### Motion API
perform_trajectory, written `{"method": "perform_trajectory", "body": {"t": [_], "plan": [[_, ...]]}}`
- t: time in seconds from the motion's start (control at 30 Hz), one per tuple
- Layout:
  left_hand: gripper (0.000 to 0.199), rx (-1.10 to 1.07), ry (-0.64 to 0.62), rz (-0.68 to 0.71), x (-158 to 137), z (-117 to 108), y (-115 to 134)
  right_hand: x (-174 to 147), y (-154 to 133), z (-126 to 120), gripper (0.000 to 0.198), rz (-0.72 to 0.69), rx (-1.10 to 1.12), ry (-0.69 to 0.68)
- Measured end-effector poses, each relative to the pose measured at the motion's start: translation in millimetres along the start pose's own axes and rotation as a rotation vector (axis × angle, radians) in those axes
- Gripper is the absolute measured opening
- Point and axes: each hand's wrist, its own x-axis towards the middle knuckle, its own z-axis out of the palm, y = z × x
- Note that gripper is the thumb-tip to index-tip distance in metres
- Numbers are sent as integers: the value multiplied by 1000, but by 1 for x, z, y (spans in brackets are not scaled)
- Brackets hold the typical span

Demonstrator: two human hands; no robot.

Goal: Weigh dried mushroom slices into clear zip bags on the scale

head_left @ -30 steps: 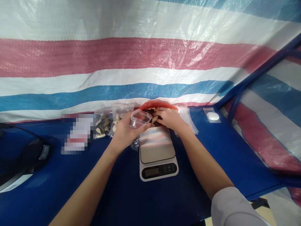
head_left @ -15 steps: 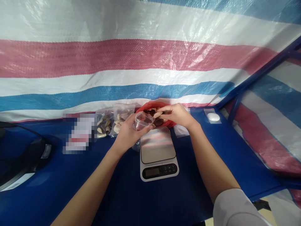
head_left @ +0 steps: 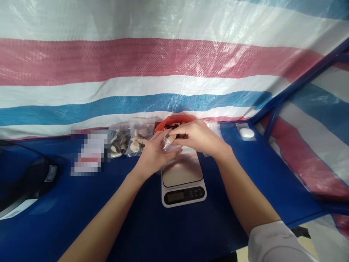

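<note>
My left hand grips a clear plastic zip bag, its mouth held apart above the back of the scale. My right hand pinches a pale dried slice at the bag's mouth; the slice's exact kind I cannot make out. Behind both hands stands a red plastic bag with dark and pale dried pieces in it, partly hidden by my right hand. Beneath them lies a white kitchen scale with a steel plate and a dark display.
Two filled zip bags, one of dark-edged slices and one of pale slices, stand left. A blurred-out packet and a black object lie farther left. Right are clear bags and a white round item. Striped sheeting hangs behind.
My right hand has moved left from the red bag to the clear bag's mouth, carrying the pale slice. My left hand still holds the clear bag. The view has shifted slightly.
</note>
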Motion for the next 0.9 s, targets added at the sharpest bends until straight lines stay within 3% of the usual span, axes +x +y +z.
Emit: {"method": "perform_trajectory", "body": {"t": [0.17, 0.4, 0.67, 0.9], "plan": [[44, -3, 3, -1, 0, 0, 0, 3, -5, 8, 25, -22, -77, -27], [50, -48, 22, -13, 1, -1, -1, 0, -3, 3, 26, -16, 59, -1], [51, 36, 105, -54, 2, -9, -10, -9, 32, -14, 23, 68, 97, 108], [51, 28, 108, -48, 3, -13, -13, 1, 54, 7, 21, 167, -241, -151]]}}
